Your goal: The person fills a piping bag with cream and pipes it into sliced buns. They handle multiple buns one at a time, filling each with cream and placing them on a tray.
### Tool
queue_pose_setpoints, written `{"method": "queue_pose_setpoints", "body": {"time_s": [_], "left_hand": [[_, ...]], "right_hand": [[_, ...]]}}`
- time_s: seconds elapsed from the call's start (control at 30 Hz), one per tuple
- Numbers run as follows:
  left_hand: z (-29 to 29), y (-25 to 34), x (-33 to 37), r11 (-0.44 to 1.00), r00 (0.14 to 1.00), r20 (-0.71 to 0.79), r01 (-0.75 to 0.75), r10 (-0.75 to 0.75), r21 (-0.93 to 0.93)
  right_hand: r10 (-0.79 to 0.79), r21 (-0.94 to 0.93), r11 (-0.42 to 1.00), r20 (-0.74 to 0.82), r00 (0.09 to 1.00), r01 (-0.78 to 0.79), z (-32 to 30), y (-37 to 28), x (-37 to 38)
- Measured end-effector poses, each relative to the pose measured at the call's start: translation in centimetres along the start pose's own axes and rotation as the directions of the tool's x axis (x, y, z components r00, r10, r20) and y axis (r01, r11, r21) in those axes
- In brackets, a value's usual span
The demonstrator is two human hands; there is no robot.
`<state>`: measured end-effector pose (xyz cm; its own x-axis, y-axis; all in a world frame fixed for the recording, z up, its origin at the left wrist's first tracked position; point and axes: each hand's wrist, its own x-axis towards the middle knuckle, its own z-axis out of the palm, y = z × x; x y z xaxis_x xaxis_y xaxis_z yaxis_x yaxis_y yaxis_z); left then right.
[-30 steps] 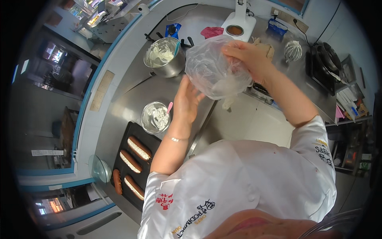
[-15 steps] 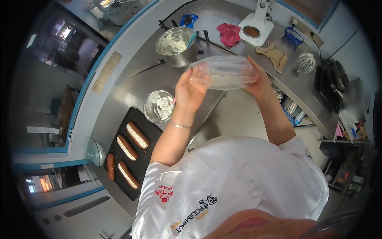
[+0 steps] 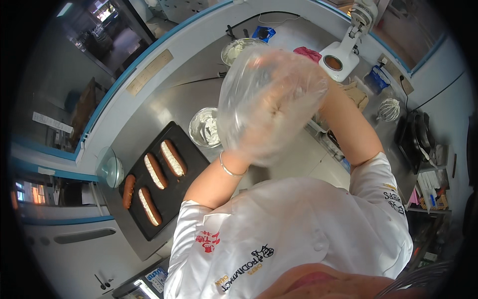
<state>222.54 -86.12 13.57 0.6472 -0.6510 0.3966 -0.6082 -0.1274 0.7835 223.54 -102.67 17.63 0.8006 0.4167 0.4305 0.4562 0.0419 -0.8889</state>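
Observation:
A clear plastic bag (image 3: 238, 94), puffed out and blurred by motion, is raised in front of me between my hands. My right hand (image 3: 307, 74) grips it at its far right side, the fingers partly veiled by the film. The lower left part of the bag covers my left hand (image 3: 256, 134); whether that hand is inside or behind the film I cannot tell, and its fingers are smeared. Just left of the bag stands a bowl of white cream (image 3: 205, 128). Beyond the bag, a larger metal bowl of cream (image 3: 236, 49) is partly hidden.
A black tray (image 3: 172, 203) at left carries several long brown buns, most with white filling. Glass bowls (image 3: 110, 172) stand beside it. On the counter at right are a white stand mixer (image 3: 341, 60), a beige cloth (image 3: 354, 94), a whisk head (image 3: 388, 109) and dark pans (image 3: 418, 134).
The bag has gone from flattened to puffed out and now covers my left hand and wrist area. My right hand has moved up and toward the left. The view has shifted slightly.

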Motion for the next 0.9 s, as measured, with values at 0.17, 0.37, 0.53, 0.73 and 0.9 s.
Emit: {"method": "queue_pose_setpoints", "body": {"time_s": [0.17,0.37,0.53,0.73,0.9], "left_hand": [[-3.5,7.2,-2.8,0.990,0.997,-0.067,-0.022,0.031,0.138],[-3.1,0.9,-3.6,0.966,0.755,-0.652,-0.114,-0.069,-0.233],[-5.8,0.3,-3.8,0.988,0.555,-0.832,0.134,-0.012,0.075],[-6.6,-2.4,-4.4,0.959,0.431,-0.891,0.162,0.144,0.233],[-9.5,-6.7,-6.9,0.998,0.448,-0.894,0.038,0.024,0.046]], "right_hand": [[0.539,-0.034,0.839,0.199,0.819,-0.544,3.7,4.5,1.2],[0.384,-0.155,0.881,-0.314,0.868,-0.446,1.0,6.0,0.7],[-0.614,-0.662,0.585,0.017,0.789,0.469,9.9,1.6,-1.2],[-0.719,-0.742,0.364,0.159,0.677,0.562,15.2,3.4,0.2],[-0.676,-0.608,0.456,0.239,0.697,0.650,18.3,4.5,1.1]]}}
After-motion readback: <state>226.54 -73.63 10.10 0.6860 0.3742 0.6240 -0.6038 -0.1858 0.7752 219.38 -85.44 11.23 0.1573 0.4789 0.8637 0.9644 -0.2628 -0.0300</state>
